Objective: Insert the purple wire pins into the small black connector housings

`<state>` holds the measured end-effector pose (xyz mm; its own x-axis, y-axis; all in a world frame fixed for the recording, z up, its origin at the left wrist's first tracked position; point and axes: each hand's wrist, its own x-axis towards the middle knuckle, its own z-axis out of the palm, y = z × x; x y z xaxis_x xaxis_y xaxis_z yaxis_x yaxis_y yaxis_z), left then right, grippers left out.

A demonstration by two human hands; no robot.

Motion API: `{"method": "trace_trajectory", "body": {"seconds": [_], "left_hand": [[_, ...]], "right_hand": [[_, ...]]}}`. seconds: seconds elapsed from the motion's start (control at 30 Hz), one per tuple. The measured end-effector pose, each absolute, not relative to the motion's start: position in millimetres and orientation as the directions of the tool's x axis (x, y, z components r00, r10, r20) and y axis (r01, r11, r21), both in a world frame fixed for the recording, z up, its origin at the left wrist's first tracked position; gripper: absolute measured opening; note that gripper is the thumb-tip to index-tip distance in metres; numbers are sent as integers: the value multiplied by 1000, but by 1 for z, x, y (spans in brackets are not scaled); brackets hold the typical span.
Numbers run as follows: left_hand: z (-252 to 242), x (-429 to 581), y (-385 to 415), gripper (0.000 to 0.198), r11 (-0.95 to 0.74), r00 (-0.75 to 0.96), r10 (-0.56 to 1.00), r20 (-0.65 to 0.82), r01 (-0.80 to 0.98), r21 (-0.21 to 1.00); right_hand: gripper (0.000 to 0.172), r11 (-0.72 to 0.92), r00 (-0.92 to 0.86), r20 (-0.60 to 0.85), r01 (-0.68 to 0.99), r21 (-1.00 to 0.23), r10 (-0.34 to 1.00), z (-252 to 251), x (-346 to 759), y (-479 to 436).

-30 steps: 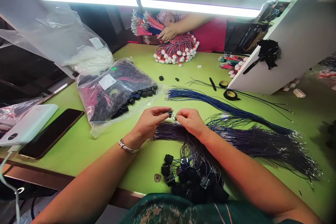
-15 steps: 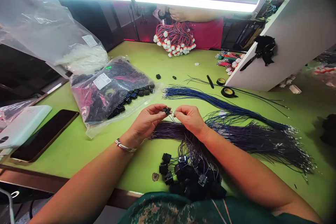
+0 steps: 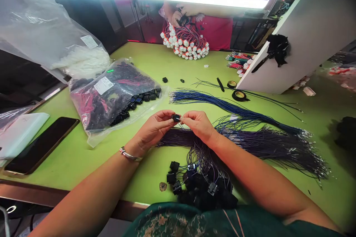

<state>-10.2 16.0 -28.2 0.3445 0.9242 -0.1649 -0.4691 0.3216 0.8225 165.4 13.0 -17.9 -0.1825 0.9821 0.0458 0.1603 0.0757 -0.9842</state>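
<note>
My left hand (image 3: 154, 127) pinches a small black connector housing (image 3: 175, 117) between thumb and fingers, above the table. Right beside it, the fingertips of my right hand (image 3: 198, 124) are pressed together on a thin wire at the connector's side; the wire is mostly hidden by the fingers. Dark purple wires (image 3: 178, 137) lie under both hands. Closer to my body sits a pile of black connectors (image 3: 191, 181) with wires attached. A bundle of blue wires (image 3: 205, 100) with metal terminals stretches beyond my right hand.
A clear bag of black connectors (image 3: 111, 96) lies left, near a phone (image 3: 41, 144) and a white power bank (image 3: 23, 131). Tape rolls (image 3: 239, 95) lie by a white panel (image 3: 278, 63). Across the table, a co-worker's hands hold a bunch of white connectors (image 3: 186, 44).
My fingertips have come closer together, and the connector has turned slightly in my left hand. The view has shifted a little. The co-worker's hands and white connectors have moved.
</note>
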Motion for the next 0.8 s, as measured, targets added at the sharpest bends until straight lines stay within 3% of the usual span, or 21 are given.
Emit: {"method": "trace_trajectory", "body": {"seconds": [0.17,0.37,0.47,0.8], "left_hand": [[-28,-8,14,17,270,301,943,-143,-435,859],[-29,-5,13,19,69,202,979,-15,-261,963],[-30,-3,12,20,104,206,977,-54,-242,965],[-27,2,9,23,271,221,957,-189,-440,856]], "right_hand": [[19,28,-171,0,161,-987,985,-19,166,15],[15,-42,-200,-71,145,-989,977,-22,168,17],[16,-7,-220,-46,175,-985,974,-22,168,17],[22,27,-196,-18,225,-974,980,-18,165,14]]}}
